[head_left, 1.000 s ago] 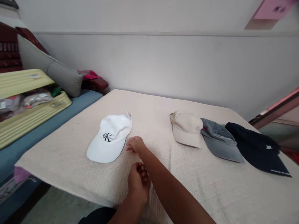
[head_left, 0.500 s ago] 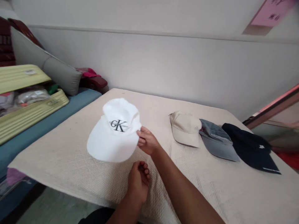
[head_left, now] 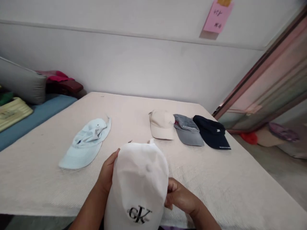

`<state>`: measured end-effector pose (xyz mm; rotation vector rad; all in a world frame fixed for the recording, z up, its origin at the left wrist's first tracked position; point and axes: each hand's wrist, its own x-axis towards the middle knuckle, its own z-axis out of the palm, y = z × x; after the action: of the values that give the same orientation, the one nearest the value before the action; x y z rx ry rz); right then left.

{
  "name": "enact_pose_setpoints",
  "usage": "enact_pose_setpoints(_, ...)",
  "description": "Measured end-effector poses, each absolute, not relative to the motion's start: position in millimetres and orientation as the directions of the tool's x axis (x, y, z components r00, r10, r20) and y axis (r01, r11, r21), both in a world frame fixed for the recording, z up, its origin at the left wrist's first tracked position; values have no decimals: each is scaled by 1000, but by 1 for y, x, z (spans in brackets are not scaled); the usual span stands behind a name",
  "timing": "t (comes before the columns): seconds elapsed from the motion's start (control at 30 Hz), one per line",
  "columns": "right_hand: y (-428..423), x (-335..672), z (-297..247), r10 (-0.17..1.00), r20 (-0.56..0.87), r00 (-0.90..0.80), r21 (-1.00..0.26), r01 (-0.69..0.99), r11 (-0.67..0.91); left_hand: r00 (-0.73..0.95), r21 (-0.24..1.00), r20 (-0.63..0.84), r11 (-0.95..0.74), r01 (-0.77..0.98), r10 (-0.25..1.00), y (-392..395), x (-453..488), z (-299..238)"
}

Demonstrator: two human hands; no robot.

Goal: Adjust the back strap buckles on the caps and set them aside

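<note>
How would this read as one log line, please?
left hand: holding white cap; right hand: at its edge; cloth: light-blue cap, beige cap, grey cap, navy cap

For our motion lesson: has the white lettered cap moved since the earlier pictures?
Yes: the white cap has come toward the near edge of the table, now overlapping it in view.

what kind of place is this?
Probably a room in a home, though a small workroom can't be ruled out: a broad surface covered with a pale cloth, a grey cushion at the left, and a pink note on the wall.
</note>
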<state>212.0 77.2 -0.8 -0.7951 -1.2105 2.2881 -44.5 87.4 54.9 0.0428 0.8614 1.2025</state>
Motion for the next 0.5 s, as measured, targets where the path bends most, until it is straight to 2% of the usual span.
enact_pose_setpoints(0.1,80,229,3,628,-284,-725,-880,-64,-471,170,480,-513,446,-755,842,84,-23,56)
enact_pose_setpoints(0.17,85,240,9,702,-262,-663,-866,-161,-474,187,549,-450,436,-714,873,80,-9,55)
enact_pose_setpoints(0.27,90,253,20,748,-232,-621,-809,-304,-504,325,634,-385,503,-587,864,73,5,50)
enact_pose_setpoints(0.4,96,261,26,767,-145,-625,-741,-445,-502,494,661,-446,647,-381,746,69,18,39)
enact_pose_setpoints(0.5,99,261,26,786,-135,-603,-758,-448,-474,471,668,-487,661,-342,736,72,24,32)
